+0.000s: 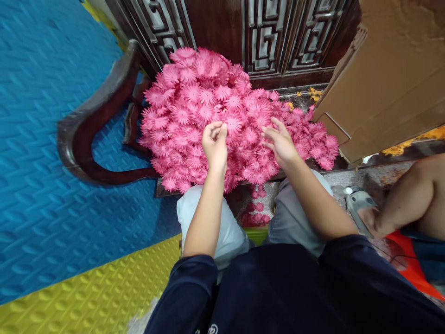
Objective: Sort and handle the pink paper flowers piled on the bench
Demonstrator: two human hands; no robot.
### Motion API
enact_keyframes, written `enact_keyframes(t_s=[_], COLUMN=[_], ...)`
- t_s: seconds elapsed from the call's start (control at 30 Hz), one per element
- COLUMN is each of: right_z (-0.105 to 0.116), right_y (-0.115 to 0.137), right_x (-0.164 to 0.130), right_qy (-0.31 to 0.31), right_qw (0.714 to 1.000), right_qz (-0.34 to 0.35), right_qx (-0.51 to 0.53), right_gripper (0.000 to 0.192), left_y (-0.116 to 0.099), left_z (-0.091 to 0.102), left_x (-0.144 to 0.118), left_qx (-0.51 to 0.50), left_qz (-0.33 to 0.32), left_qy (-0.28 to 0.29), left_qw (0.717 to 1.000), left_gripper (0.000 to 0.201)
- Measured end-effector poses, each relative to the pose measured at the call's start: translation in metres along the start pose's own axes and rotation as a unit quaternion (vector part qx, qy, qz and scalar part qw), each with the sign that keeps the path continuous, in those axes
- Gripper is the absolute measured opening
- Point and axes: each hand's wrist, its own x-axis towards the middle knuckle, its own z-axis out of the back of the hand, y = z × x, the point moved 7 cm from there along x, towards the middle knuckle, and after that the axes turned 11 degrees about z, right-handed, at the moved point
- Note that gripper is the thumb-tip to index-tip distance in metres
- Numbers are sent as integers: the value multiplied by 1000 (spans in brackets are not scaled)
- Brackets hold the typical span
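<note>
here, our left hand (214, 144) pinches thumb to forefinger, apparently at the left edge of a round pink flower (233, 123) mid-frame; our right hand (281, 141), loosely spread and seemingly empty, hovers farther right.

I'd call this a sitting room in a home, partly given over to handwork. The dark wooden settee (224, 28), with its fretwork back and curved armrest (78, 139), is household furniture, yet pink flowers (205, 111) are heaped over its seat and a big cardboard box (392, 79) stands beside them. Textured blue matting (41, 139), a yellow strip (104, 287) and speckled flooring (351, 177) look domestic too.
</note>
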Motion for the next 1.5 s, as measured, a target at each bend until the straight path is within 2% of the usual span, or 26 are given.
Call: enact_keyframes(t_s=[0.1, 0.23, 0.4, 0.47, 0.53, 0.63, 0.73, 0.87, 0.97, 1.2, 1.43, 1.5], right_z=[4, 14, 17, 8, -7, -26, -30, -25, -25, -31, -34, -35], right_y=[2, -2, 3, 5, 7, 7, 5, 7, 13, 18, 13, 14], right_x=[1, 4, 2, -2, -6, -15, -17, -15, -14, -18, -19, -19], right_qy=[-31, -70, -102, -66, 5, 92, 96, 78, 87, 115, 128, 128], right_qw=[999, 997, 995, 998, 1000, 994, 993, 996, 995, 992, 990, 990], right_qz=[16, -1, 15, 10, -8, -26, -30, -13, 15, 48, 60, 55], right_qx=[-26, -15, -15, 2, 28, 54, 59, 47, 38, 6, 3, 7], right_gripper=[51, 39, 30, 24, 21, 29, 33, 31, 31, 40, 44, 43], left_y=[1, 3, 7, 10, 13, 18, 22, 23, 19, 10, 10, 7], left_z=[0, 1, -3, -6, -13, -25, -33, -38, -39, -32, -34, -33], left_x=[1, 1, 1, 1, 0, -4, -9, -12, -13, -14, -15, -16], left_qx=[-4, -2, 10, 15, 17, 34, 45, 39, 37, 30, 31, 62], left_qz=[3, 0, -2, 3, 15, 42, 69, 86, 76, 58, 58, 38], left_qy=[-3, -14, -1, 20, 62, 139, 189, 215, 215, 139, 149, 152], left_qw=[1000, 1000, 1000, 1000, 998, 989, 979, 972, 973, 988, 987, 986], left_gripper=[24, 27, 34, 36, 37, 36, 34, 30, 29, 26, 25, 25])
